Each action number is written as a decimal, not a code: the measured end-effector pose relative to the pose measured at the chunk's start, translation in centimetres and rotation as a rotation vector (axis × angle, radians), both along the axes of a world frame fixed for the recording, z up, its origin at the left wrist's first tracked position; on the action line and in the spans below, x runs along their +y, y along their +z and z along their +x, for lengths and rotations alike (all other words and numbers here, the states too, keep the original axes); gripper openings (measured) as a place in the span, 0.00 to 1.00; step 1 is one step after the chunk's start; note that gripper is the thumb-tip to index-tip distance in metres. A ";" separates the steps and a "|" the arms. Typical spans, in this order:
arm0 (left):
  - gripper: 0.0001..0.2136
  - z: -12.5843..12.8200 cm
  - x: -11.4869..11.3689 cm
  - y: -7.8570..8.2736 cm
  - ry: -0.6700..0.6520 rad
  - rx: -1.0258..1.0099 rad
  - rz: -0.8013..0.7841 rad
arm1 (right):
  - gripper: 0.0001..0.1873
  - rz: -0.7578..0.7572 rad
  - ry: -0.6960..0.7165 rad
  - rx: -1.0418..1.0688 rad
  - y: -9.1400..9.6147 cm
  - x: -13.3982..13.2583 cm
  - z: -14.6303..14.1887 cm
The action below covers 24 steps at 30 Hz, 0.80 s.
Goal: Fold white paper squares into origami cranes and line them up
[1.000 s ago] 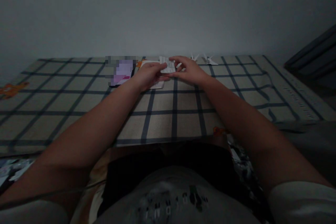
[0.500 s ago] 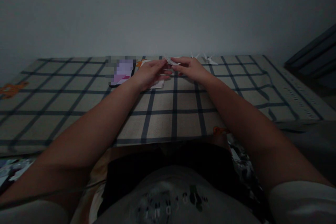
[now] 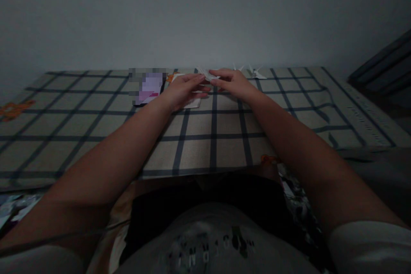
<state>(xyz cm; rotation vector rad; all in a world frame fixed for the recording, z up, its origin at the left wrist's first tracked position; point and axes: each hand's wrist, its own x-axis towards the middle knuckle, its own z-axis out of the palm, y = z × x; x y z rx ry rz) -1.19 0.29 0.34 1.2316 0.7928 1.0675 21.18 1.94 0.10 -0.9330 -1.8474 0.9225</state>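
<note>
Between both hands, a little above the table, is a folded piece of white paper with thin pointed ends rising at its left. My left hand pinches its left side with thumb and forefinger, the other fingers loosely stretched below. My right hand grips the right side between thumb and forefinger, partly covering the paper. Just beyond my right hand stand two white folded paper cranes, one of them mostly hidden. Under my left hand lies a stack of white paper sheets.
A phone with a lit screen, partly pixelated, lies left of the paper stack. The checked tablecloth covers the table, which meets a plain wall at the back. A dark striped object stands at the far right.
The folded paper has shifted slightly, its pointed ends now spreading further left over my left fingertips. Both hands stay in almost the same place.
</note>
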 end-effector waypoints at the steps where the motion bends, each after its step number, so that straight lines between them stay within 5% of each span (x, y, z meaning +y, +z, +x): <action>1: 0.08 0.0 0.1 -0.1 -0.002 -0.001 0.002 | 0.26 -0.009 -0.003 0.006 0.0 0.0 0.0; 13: 0.06 0.2 -0.5 0.6 0.033 0.011 -0.031 | 0.25 0.066 -0.035 -0.052 -0.6 0.7 -0.1; 19: 0.06 0.2 -0.5 0.2 0.022 0.054 -0.022 | 0.32 0.248 -0.119 -0.198 0.4 0.0 0.1; 24: 0.09 0.3 0.0 -0.3 0.039 0.097 -0.040 | 0.27 0.293 -0.108 -0.270 1.1 -0.5 0.2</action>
